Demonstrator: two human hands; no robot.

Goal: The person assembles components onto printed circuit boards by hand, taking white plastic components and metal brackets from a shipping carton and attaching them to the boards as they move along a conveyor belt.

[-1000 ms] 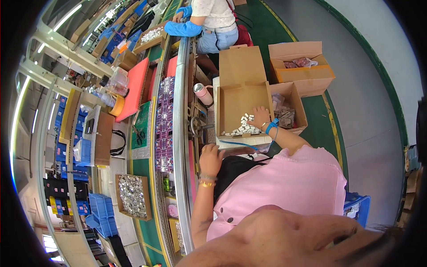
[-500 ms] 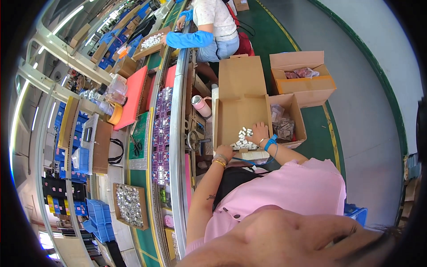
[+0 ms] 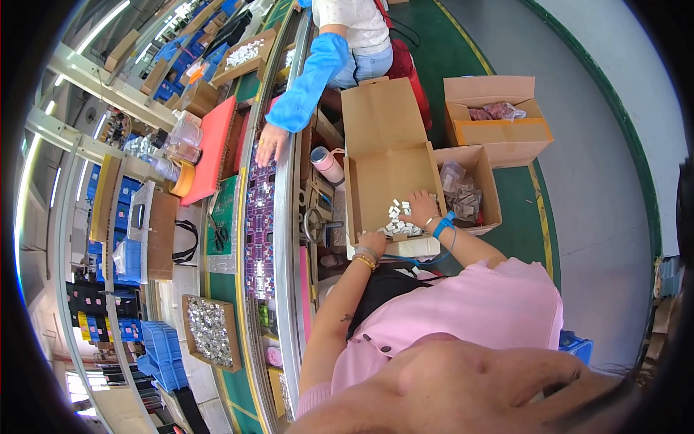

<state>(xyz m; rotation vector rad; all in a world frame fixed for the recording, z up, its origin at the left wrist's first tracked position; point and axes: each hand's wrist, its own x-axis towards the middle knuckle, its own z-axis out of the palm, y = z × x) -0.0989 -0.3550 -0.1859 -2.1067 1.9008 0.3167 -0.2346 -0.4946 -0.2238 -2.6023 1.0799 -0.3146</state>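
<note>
An open cardboard box (image 3: 382,123) stands on its side in front of me, with a heap of small white parts (image 3: 399,217) in its lower part. My right hand (image 3: 419,210), with a blue strap on the wrist, lies on the heap with its fingers spread. My left hand (image 3: 373,242), with bangles on the wrist, reaches into the box's near left corner. Its fingers curl among the parts, and I cannot see whether they hold any.
A smaller carton (image 3: 486,173) holding plastic bags sits right of the box, and another carton (image 3: 499,130) lies beyond it. To the left runs a conveyor with purple boards (image 3: 260,217). A co-worker's hand (image 3: 269,142) in a blue sleeve rests there. A pink bottle (image 3: 327,163) and a tray of metal parts (image 3: 210,331) are nearby.
My left hand has moved right, from the conveyor edge into the box corner. My right hand has stayed on the white parts. The co-worker's arm has come down onto the conveyor.
</note>
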